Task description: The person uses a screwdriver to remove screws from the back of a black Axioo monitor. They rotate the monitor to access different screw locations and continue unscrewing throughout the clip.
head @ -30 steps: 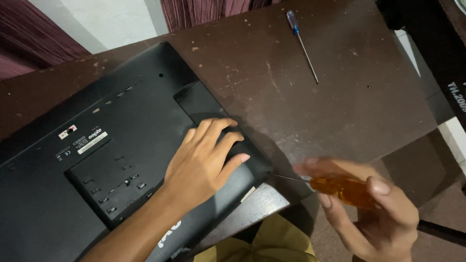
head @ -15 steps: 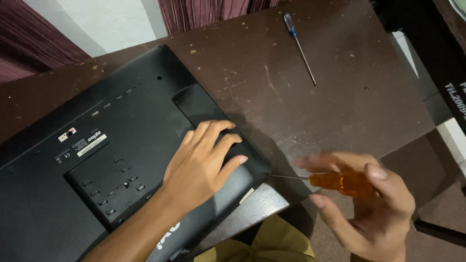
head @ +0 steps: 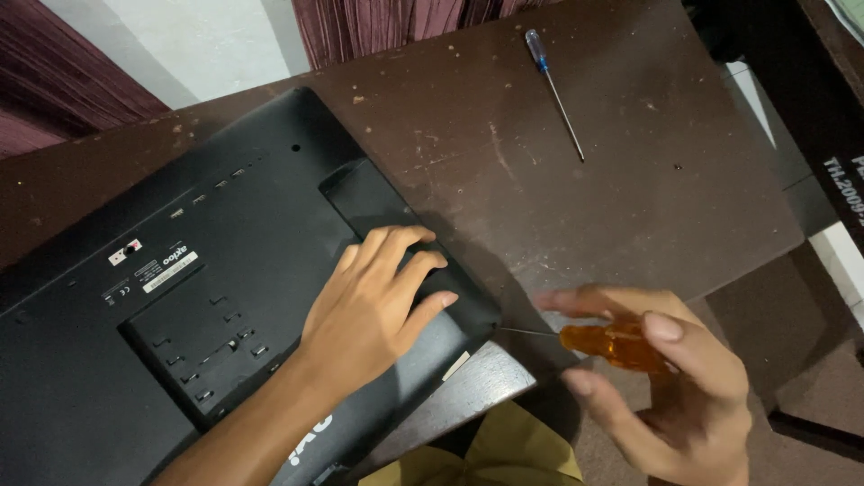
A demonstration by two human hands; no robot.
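In the head view, a black monitor is lying face down across the left and lower left of the frame, its back panel showing vent slots, a small white label and a raised rectangular section near the middle. One corner is hanging just over the edge of the dark brown, scratched tabletop. The left hand is resting flat on the monitor's back near that corner, fingers spread and released, gripping nothing. At the lower right, the right hand is grasping an orange-handled screwdriver, fingers curled around the translucent handle; its thin metal shaft is pointing left toward the monitor's corner edge. A second screwdriver with a blue handle is lying at the upper centre of the tabletop, well apart from both hands.
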